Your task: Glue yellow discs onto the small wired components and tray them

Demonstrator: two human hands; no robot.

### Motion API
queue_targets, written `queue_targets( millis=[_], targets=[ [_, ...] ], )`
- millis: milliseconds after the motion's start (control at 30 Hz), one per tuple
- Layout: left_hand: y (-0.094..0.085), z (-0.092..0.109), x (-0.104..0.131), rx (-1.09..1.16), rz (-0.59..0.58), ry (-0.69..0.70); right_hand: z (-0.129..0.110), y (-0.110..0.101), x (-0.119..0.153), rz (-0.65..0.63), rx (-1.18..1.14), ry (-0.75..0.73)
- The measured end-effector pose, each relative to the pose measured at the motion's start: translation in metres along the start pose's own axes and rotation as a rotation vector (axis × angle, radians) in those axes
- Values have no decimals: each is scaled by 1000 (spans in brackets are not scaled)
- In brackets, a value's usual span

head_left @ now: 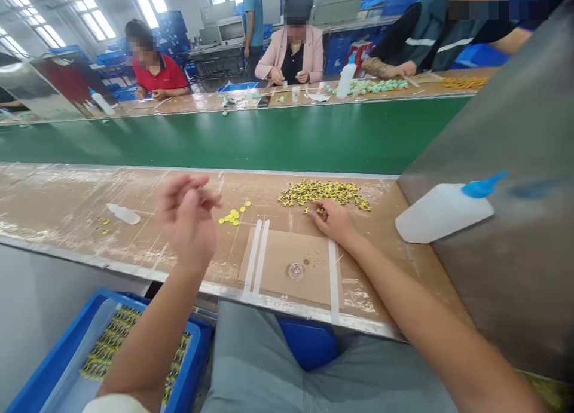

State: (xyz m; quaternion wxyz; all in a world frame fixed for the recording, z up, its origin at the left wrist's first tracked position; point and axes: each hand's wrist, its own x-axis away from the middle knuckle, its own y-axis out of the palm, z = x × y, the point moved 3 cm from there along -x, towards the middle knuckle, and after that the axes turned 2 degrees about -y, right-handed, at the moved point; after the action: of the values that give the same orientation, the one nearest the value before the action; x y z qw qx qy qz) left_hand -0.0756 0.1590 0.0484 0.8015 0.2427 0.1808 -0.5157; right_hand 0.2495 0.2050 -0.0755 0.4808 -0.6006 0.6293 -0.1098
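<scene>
The brown counter (58,204) has a glossy, scuffed surface, and on it is a flat, matte sheet of cardboard (275,257) crossed by straight white tape strips (333,275). A round, clear dish (296,272) sits on the sheet, and beyond its far edge spreads a loose, knobbly pile of small yellow-and-dark pieces (325,192). The right hand (332,222) has its fingers bent at the near edge of this pile, which fans out from its eleven to one o'clock; whether a piece is pinched there, I cannot tell. The dish is at that hand's seven o'clock, and a smooth, whitish bottle (442,213) with a blue nozzle at its three. The left hand (191,219) is raised and blurred, fingers loosely curled; I cannot tell whether it grips anything. Thin, flat yellow discs (232,217) are scattered at its three o'clock, a small white bottle (123,214) is at nine, and at seven, below the counter, is a blue tray (60,365) carrying rows of yellow-and-dark items.
</scene>
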Motion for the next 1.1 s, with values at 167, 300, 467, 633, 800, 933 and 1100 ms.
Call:
queue_targets(
  millis=[167, 300, 467, 633, 800, 933, 1100],
  targets=[
    [-44, -106, -37, -481, 74, -181, 7, -2, -13, -63, -59, 79],
    [-67, -152, -52, -606, 35, -226, 24, -7, -32, -272, -307, 371],
    [-58, -169, -53, -738, -113, -205, 38, -7, -40, -261, -653, 631],
    [-57, -166, -49, -727, -188, -204, 28, -3, -26, -156, -482, 497],
    [-69, -140, -21, -551, -352, -209, 8, -6, -16, -44, -234, 305],
    [-76, -123, 4, -508, -450, -200, 0, -2, -19, -71, -155, 187],
    [-74, -114, 9, -546, -565, -182, 7, 7, -18, -146, -47, 103]
  ],
)
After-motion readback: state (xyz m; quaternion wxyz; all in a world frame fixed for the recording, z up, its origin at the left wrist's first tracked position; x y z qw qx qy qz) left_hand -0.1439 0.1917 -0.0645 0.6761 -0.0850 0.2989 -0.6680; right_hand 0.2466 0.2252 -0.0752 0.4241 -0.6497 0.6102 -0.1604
